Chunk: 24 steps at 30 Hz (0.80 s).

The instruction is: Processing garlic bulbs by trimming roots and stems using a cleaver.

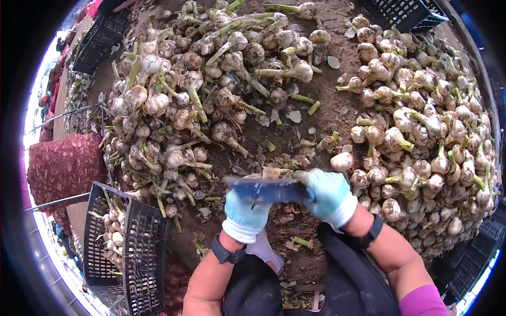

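My right hand (331,196), in a teal-and-white glove, is closed at the right end of a knife (271,190) with a broad blue-grey blade, blurred by motion. The blade lies level across the front of my left hand (246,215), gloved alike, and covers most of its fingers. Those fingers look curled, but whatever they hold is hidden. Dry brown leaves (271,172) show just above the blade's upper edge. A pale garlic bulb (342,162) lies close to my right hand.
Soiled garlic with stems (192,79) is heaped at the left and far middle. A trimmed heap (416,126) fills the right. A black crate (145,258) with garlic stands near left, by a full red mesh sack (66,166). Other black crates (403,13) sit around the edges.
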Each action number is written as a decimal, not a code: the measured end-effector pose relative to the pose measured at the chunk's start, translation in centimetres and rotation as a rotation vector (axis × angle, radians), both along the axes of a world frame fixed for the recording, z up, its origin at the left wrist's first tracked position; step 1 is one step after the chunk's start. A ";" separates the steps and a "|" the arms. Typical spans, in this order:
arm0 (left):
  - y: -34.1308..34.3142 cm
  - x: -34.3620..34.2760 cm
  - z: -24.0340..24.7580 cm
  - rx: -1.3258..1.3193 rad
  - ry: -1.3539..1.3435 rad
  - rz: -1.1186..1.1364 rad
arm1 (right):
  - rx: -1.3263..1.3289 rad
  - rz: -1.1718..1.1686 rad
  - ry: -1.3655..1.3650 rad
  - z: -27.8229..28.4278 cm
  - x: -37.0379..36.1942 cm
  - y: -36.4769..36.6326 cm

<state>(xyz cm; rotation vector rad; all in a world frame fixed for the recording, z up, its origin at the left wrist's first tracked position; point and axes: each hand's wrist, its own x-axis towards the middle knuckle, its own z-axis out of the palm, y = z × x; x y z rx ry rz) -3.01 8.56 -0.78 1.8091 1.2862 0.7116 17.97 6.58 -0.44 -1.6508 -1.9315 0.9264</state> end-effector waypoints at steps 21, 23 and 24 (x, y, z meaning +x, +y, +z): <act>11.9 -0.5 -7.9 -0.477 0.834 0.446 | -0.159 -0.368 0.099 -1.4 1.7 1.8; 9.9 -2.9 -9.5 -0.394 0.493 0.382 | -0.087 -0.322 0.094 -1.4 1.5 1.8; 8.6 -2.5 -9.1 -0.288 0.150 0.312 | -0.014 -0.233 -0.008 -1.9 1.9 1.5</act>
